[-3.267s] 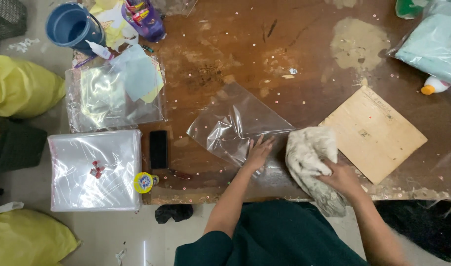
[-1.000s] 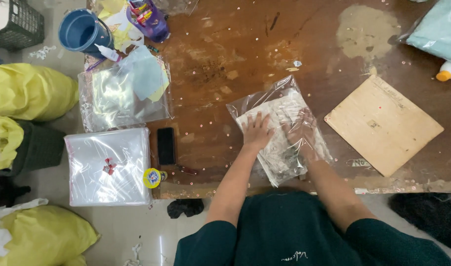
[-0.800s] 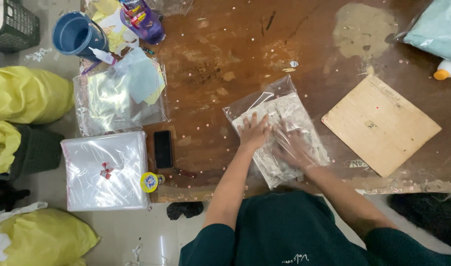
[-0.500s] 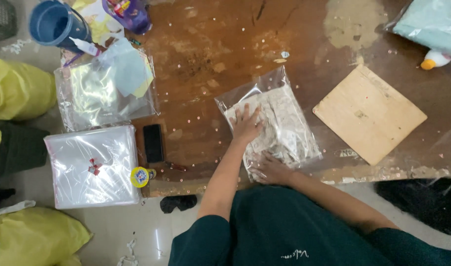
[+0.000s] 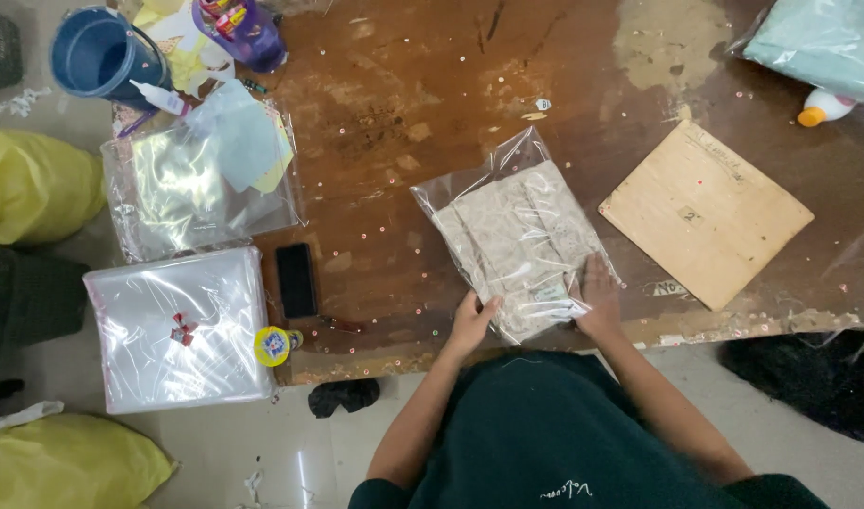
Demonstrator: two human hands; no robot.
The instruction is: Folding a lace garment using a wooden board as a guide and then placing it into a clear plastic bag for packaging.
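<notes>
Both hands [image 5: 535, 316] pinch the bagged cloth's [image 5: 517, 245] near edge.

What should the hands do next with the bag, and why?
Probably fold the open flap shut. The pale cloth already lies flat inside the clear bag, and the left hand and right hand both grip its near edge at the table rim.
</notes>
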